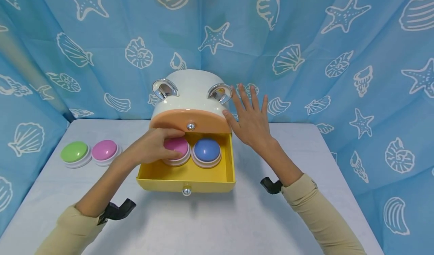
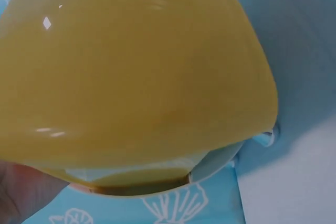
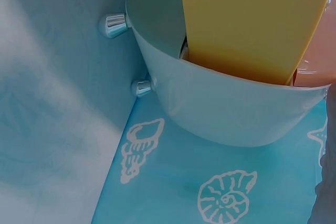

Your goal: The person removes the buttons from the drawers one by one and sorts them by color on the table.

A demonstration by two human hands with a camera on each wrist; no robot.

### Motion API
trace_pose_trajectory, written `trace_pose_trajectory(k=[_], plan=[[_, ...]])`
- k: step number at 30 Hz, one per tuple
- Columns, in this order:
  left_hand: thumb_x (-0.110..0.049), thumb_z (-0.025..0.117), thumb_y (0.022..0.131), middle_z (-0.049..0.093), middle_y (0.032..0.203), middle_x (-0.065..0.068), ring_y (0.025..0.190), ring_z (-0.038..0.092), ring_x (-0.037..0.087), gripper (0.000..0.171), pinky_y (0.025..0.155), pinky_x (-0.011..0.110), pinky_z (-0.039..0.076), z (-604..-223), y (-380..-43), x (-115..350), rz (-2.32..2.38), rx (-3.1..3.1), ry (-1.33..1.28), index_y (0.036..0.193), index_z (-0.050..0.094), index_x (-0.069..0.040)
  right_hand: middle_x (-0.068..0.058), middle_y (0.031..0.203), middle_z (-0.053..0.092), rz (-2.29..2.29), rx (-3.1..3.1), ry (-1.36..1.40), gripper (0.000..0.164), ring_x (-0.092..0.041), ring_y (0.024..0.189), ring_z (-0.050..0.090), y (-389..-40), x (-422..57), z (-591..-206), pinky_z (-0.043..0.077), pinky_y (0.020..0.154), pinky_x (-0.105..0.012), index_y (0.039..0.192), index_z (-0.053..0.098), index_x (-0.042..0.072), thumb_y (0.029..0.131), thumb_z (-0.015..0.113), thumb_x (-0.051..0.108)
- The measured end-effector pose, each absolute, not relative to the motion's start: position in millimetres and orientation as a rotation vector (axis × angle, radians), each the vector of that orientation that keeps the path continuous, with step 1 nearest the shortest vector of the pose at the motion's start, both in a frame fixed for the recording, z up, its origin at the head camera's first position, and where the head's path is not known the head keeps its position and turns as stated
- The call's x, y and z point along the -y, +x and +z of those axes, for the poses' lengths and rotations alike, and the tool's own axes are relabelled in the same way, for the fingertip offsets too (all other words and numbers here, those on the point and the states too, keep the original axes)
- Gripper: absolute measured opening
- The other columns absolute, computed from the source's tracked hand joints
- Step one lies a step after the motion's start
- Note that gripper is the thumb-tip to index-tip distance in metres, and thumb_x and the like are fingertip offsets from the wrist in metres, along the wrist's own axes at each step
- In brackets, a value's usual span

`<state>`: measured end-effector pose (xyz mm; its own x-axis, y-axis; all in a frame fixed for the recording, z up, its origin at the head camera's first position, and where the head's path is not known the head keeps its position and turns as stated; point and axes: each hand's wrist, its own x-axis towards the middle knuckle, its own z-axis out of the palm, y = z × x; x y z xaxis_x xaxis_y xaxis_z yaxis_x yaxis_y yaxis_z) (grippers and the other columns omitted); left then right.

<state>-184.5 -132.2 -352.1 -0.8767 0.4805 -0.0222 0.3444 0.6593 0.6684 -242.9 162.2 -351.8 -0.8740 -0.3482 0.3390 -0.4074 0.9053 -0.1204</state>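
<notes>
My left hand reaches over the left wall of a pulled-out yellow drawer, its thumb and fingers around a pink dome button with a white base. Beside that button, inside the drawer, sits a blue dome button. The drawer belongs to a small white cabinet with an orange upper front and two silver loops on top. My right hand, fingers spread and straight, is at the cabinet's right side, close to the right loop. In the left wrist view, the drawer's yellow outside hides most of the left hand.
On the white table, left of the cabinet, stand a green dome button and another pink one. A blue curtain with shell patterns hangs behind. Silver feet show under the cabinet in the right wrist view.
</notes>
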Motion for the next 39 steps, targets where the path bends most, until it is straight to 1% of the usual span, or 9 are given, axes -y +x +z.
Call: trace_pose_trajectory(k=[13,18,22,27,31,34,39], plan=[[-0.013,0.086,0.079,0.066,0.120,0.013,0.112,0.058,0.033,0.061,0.094,0.048,0.053,-352,-187,128,0.862,-2.680,0.691,0.133,0.061,0.002,-0.005,0.167,0.001,0.281,2.757,0.559,0.071,-0.027,0.150,-0.014,-241,-162,-351,-0.013,0.114,-0.061,0.162,0.006,0.021,0.105,0.031,0.055],[-0.011,0.087,0.077,0.063,0.126,0.015,0.117,0.056,0.034,0.065,0.098,0.050,0.050,-352,-185,126,0.751,-2.674,0.752,0.134,0.060,0.003,-0.005,0.167,0.001,0.280,2.754,0.559,0.071,-0.027,0.150,-0.014,-242,-162,-352,-0.013,0.114,-0.061,0.162,0.006,0.021,0.105,0.031,0.055],[-0.011,0.087,0.076,0.059,0.132,0.016,0.122,0.052,0.035,0.070,0.100,0.049,0.049,-352,-182,123,0.650,-2.697,0.741,0.138,0.056,0.002,-0.007,0.167,0.003,0.285,2.748,0.560,0.071,-0.027,0.150,-0.014,-242,-162,-352,-0.013,0.114,-0.061,0.162,0.006,0.021,0.105,0.031,0.056],[-0.012,0.089,0.075,0.061,0.128,0.016,0.122,0.051,0.035,0.073,0.097,0.049,0.051,-351,-177,120,0.602,-2.744,0.681,0.138,0.056,0.003,-0.008,0.167,0.005,0.285,2.745,0.563,0.071,-0.029,0.151,-0.012,-242,-162,-352,-0.013,0.114,-0.062,0.162,0.006,0.021,0.105,0.031,0.056],[-0.017,0.090,0.074,0.058,0.132,0.018,0.125,0.048,0.036,0.073,0.097,0.050,0.051,-349,-173,122,0.608,-2.787,0.674,0.137,0.057,0.003,-0.007,0.167,0.003,0.285,2.755,0.556,0.071,-0.029,0.150,-0.013,-242,-162,-351,-0.013,0.114,-0.062,0.162,0.006,0.021,0.105,0.031,0.056],[-0.020,0.090,0.074,0.056,0.134,0.019,0.126,0.046,0.038,0.073,0.095,0.051,0.052,-348,-169,126,0.663,-2.799,0.686,0.136,0.058,0.002,-0.006,0.167,0.002,0.288,2.763,0.551,0.072,-0.027,0.150,-0.014,-242,-162,-351,-0.013,0.114,-0.061,0.162,0.006,0.022,0.104,0.031,0.056],[-0.020,0.088,0.074,0.053,0.133,0.016,0.122,0.050,0.037,0.073,0.089,0.051,0.055,-344,-163,135,0.842,-2.764,0.713,0.138,0.057,-0.002,-0.006,0.167,0.002,0.285,2.767,0.551,0.072,-0.028,0.150,-0.013,-242,-162,-350,-0.013,0.114,-0.061,0.162,0.005,0.022,0.105,0.031,0.056]])
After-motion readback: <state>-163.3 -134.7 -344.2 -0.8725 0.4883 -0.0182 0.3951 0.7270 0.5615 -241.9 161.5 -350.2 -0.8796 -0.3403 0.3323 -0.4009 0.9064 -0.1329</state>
